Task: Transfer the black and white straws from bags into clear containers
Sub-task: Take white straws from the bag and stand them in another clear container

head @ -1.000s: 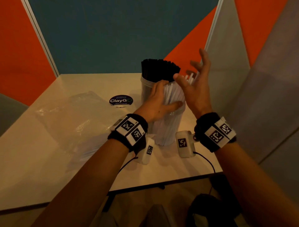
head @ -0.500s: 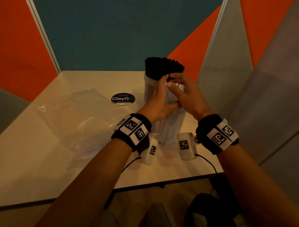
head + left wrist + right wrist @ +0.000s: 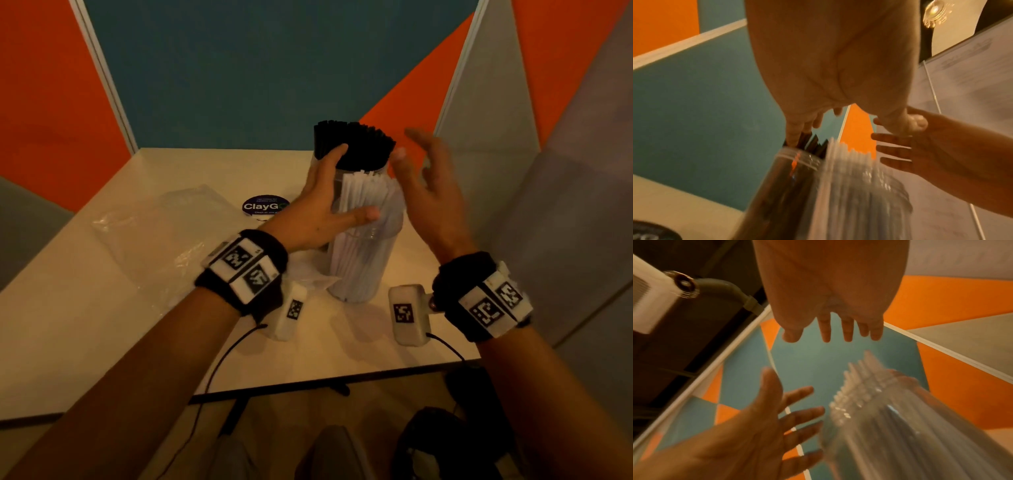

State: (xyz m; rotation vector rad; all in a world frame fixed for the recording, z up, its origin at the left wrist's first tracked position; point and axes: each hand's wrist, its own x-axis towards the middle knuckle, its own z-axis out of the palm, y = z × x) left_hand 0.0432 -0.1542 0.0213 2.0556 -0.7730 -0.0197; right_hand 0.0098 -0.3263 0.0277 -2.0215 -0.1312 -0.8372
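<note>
Bare forearms, no sleeves. Black band on left wrist (image 3: 245,270), topped by white plate with two black-and-white square markers. Matching black band on right wrist (image 3: 479,294), two markers likewise. White camera box under each wrist (image 3: 290,313) (image 3: 407,315), one marker apiece, thin black cable trailing from each (image 3: 219,363).
</note>
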